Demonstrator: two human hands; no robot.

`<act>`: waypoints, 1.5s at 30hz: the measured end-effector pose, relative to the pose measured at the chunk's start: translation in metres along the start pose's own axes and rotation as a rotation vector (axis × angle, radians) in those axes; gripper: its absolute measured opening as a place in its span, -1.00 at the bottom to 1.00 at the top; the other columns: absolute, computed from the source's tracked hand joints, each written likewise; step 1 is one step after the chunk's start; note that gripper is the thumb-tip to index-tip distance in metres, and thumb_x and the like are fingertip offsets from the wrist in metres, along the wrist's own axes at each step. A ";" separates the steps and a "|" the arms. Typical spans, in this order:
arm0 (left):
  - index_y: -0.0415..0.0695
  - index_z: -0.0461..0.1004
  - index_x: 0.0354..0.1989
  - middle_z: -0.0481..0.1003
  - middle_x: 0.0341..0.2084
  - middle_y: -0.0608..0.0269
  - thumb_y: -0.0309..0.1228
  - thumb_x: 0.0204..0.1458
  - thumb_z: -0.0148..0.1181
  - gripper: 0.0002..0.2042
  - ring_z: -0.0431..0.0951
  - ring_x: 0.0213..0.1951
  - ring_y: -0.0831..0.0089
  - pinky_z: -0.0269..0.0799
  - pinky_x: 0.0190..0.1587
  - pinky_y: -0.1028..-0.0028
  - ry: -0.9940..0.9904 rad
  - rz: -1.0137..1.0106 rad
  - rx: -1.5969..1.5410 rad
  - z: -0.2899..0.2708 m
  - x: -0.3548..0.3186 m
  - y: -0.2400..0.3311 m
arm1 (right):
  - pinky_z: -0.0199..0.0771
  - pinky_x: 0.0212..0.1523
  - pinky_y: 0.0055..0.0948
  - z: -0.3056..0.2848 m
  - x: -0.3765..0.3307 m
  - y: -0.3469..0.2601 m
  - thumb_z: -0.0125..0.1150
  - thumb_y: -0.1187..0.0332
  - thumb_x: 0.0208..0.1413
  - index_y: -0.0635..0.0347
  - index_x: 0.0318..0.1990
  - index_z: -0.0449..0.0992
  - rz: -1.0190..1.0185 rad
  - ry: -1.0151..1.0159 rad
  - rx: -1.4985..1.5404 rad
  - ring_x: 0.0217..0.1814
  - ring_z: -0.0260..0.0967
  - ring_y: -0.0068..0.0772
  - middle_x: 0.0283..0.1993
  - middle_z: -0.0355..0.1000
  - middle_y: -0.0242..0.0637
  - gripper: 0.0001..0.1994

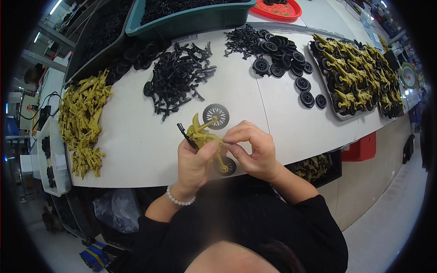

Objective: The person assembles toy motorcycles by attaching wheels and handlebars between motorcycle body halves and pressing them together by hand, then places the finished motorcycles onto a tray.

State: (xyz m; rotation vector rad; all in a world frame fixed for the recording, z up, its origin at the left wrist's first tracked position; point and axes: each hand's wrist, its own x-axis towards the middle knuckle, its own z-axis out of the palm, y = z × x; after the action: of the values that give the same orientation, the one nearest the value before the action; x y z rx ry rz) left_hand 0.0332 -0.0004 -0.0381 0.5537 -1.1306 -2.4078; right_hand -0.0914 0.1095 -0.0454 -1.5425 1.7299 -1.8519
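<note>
My left hand (193,164), a pale bead bracelet at its wrist, is closed round a yellow plastic toy motorbike frame (198,132) just above the table's near edge. A black handlebar piece (184,131) sticks out at the frame's left. One black spoked wheel (215,116) is at the far fork end, and a second wheel (230,166) shows at the near end, partly hidden by the frame. The fingertips of my right hand (256,146) are pinched together against the frame's right side. Whatever small piece lies between them is too hidden to name.
Yellow frames (84,120) are heaped at left, black handlebar pieces (175,79) at centre, loose wheels (284,50) and small black parts (243,40) at back. A tray (339,113) of wheeled yellow toys stands right. Behind are a green bin (191,20) and red dish (291,14).
</note>
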 end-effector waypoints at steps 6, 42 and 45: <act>-0.29 0.50 -0.29 0.56 -0.44 0.20 -0.51 0.07 0.16 -0.89 0.55 -0.39 0.52 0.47 -0.29 0.54 0.033 -0.020 0.042 0.000 0.004 -0.002 | 0.42 -0.19 -0.53 0.006 -0.011 0.001 0.11 0.63 0.12 0.35 -0.26 0.40 0.276 0.020 0.304 -0.24 0.39 -0.47 -0.20 0.39 -0.14 -0.94; -0.34 0.45 -0.12 0.52 -0.23 0.12 -0.63 -0.07 0.31 -0.69 0.52 -0.22 0.42 0.43 -0.14 0.45 -0.175 0.496 0.379 -0.008 -0.001 -0.008 | 0.27 0.00 -0.49 -0.007 -0.004 -0.007 0.27 0.49 0.05 0.34 -0.06 0.38 0.206 -0.087 0.275 -0.04 0.25 -0.44 -0.06 0.27 -0.19 -0.69; -0.31 0.46 -0.18 0.53 -0.30 0.07 -0.62 -0.13 0.33 -0.71 0.52 -0.28 0.31 0.43 -0.21 0.42 -0.237 0.611 0.479 -0.008 0.004 -0.004 | 0.27 -0.01 -0.48 -0.008 -0.002 -0.010 0.28 0.46 0.05 0.32 -0.08 0.39 0.154 -0.125 0.231 -0.05 0.24 -0.43 -0.05 0.25 -0.18 -0.70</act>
State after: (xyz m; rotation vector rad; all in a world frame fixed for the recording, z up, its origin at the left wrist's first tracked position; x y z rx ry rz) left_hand 0.0329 -0.0053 -0.0467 0.0300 -1.7004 -1.7077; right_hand -0.0911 0.1189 -0.0363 -1.3644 1.4771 -1.7678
